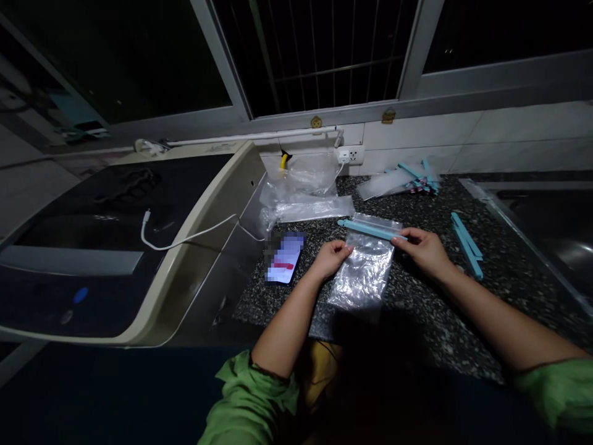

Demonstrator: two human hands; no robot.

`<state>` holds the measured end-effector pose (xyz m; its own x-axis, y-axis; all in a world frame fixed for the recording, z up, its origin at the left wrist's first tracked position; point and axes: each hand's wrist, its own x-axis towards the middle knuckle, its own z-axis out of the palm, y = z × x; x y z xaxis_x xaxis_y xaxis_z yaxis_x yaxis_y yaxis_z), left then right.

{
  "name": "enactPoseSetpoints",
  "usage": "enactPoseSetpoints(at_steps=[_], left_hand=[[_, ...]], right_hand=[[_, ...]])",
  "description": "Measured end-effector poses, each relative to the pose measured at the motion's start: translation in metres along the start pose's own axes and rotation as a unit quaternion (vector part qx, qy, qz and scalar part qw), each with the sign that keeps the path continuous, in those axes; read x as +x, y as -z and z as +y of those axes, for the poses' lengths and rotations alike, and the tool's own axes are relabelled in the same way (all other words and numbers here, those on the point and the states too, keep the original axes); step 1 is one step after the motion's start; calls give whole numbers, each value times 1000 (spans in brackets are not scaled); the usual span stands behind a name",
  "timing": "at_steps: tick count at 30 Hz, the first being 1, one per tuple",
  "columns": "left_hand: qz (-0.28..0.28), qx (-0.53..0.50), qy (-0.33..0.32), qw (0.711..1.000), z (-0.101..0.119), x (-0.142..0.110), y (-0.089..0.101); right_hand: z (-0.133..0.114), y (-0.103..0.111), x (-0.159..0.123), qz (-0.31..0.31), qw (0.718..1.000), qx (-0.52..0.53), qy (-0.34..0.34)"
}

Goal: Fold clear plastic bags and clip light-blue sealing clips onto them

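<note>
A clear plastic bag [364,272] lies on the dark speckled counter in front of me. Across its upper part runs a long light-blue bag clip [370,230]; whether it is fully closed, I cannot tell. My right hand [424,250] pinches the clip's right end between thumb and fingers, at the bag's right edge. At the bag's left edge, my left hand [332,258] pinches the plastic just below the clip. Another light-blue bag clip [467,244], folded in a narrow V, rests to the right of my right hand.
A lit phone [285,259] lies left of my left hand, beside a washing machine [152,247] with a white cable [199,236] over it. Behind are more clear bags [310,207] and a pile of blue clips [421,179]. A sink [556,228] is at right.
</note>
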<state>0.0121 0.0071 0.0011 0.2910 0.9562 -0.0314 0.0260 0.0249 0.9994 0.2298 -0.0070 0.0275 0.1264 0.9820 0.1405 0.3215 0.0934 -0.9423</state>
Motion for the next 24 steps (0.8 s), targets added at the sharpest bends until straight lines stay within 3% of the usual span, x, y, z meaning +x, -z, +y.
enactPoseSetpoints(at_steps=[17, 24], left_hand=[[-82, 5, 56, 995, 1, -6, -1], [-62, 50, 36, 996, 0, -3, -2]], right_hand=[[6, 8, 8, 79, 996, 46, 22], [8, 12, 13, 114, 992, 56, 24]])
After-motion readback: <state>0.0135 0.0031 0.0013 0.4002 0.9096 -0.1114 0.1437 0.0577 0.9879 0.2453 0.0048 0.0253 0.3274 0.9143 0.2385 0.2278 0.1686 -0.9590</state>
